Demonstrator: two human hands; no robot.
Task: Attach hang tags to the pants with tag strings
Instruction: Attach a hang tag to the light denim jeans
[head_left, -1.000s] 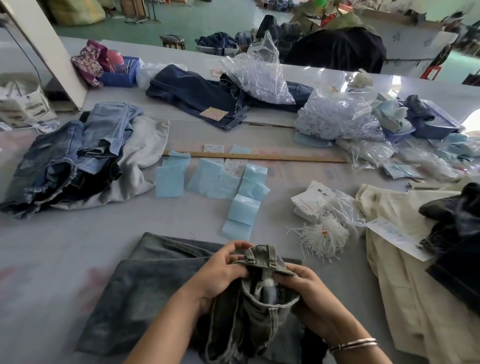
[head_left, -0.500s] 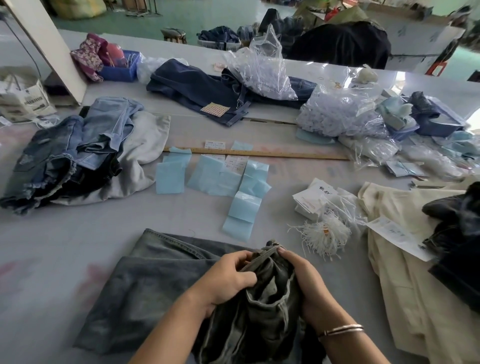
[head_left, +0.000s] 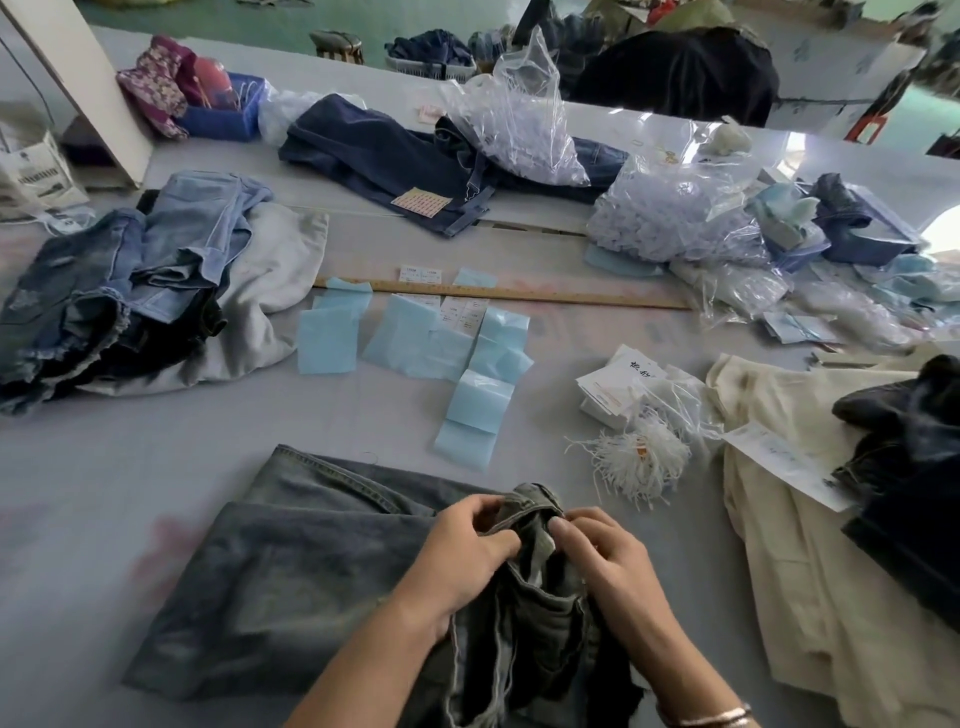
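Grey washed jeans (head_left: 291, 561) lie folded at the table's near edge, their waistband bunched up between my hands. My left hand (head_left: 462, 551) grips the waistband from the left, fingers curled over the fabric. My right hand (head_left: 608, 556) pinches the same waistband from the right, fingertips at its top fold. A bundle of white tag strings (head_left: 634, 462) lies just beyond my right hand. White hang tags (head_left: 623, 384) are stacked behind the strings.
Light blue paper sheets (head_left: 415, 338) and a wooden ruler (head_left: 519, 293) lie mid-table. A pile of denim (head_left: 104, 301) sits left, cream pants (head_left: 810, 545) and dark jeans (head_left: 914, 467) right. Clear plastic bags (head_left: 675, 218) and navy jeans (head_left: 395, 161) lie at the back.
My hands have drawn together on the waistband, squeezing its open top shut. The belt loops that stood up are now folded between my fingers.
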